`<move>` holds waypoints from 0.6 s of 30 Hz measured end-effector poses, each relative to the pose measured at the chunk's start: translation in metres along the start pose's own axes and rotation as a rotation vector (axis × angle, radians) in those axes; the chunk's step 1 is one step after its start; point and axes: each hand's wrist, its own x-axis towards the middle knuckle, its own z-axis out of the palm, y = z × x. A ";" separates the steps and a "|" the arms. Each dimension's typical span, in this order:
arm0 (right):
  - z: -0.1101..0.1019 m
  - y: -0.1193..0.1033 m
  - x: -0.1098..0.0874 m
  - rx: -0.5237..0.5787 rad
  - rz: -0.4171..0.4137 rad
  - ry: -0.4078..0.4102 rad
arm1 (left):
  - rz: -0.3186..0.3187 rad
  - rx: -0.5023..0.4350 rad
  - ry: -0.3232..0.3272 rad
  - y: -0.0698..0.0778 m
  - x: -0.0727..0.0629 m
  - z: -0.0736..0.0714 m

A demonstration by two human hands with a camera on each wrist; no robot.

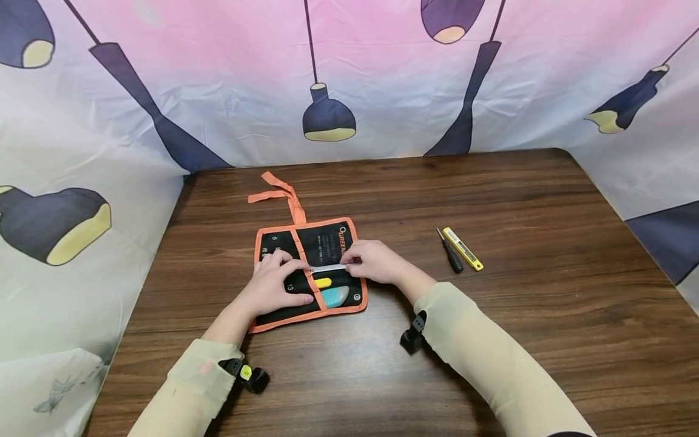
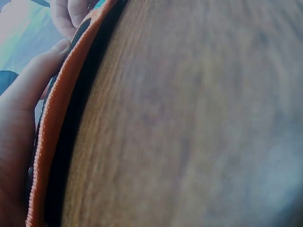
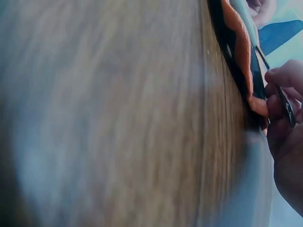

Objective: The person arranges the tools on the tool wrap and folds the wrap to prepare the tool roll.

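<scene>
A black tool pouch (image 1: pixel 322 243) with orange trim lies unrolled on the table. My right hand (image 1: pixel 377 262) pinches a slim silver metal tool (image 1: pixel 327 267) between thumb and fingers; its far end meets the orange edge of a pocket. The right wrist view shows the tool's dark, shiny near end (image 3: pixel 287 109), though its exact kind is unclear. Over the pouch's left half, my left hand (image 1: pixel 269 286) rests with thumb and index finger spread, the index tip by that pocket edge. Below the silver tool, a yellow handle (image 1: pixel 323 283) and a teal-and-grey handle (image 1: pixel 335 297) stick out of pockets.
Right of the pouch lie a small black-handled screwdriver (image 1: pixel 452 255) and a yellow, flat, narrow item (image 1: pixel 463 249), side by side. Orange ties (image 1: pixel 289 197) stretch from the pouch's top edge. A printed cloth (image 1: pixel 377 73) hangs behind the wooden table (image 1: pixel 546 291).
</scene>
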 end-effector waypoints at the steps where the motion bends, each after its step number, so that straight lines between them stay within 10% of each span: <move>1: 0.001 -0.001 0.001 -0.011 -0.008 -0.001 | 0.001 -0.001 -0.002 0.000 0.000 0.000; 18: 0.002 0.013 -0.017 0.005 0.045 0.098 | -0.015 0.045 -0.030 0.000 -0.002 -0.002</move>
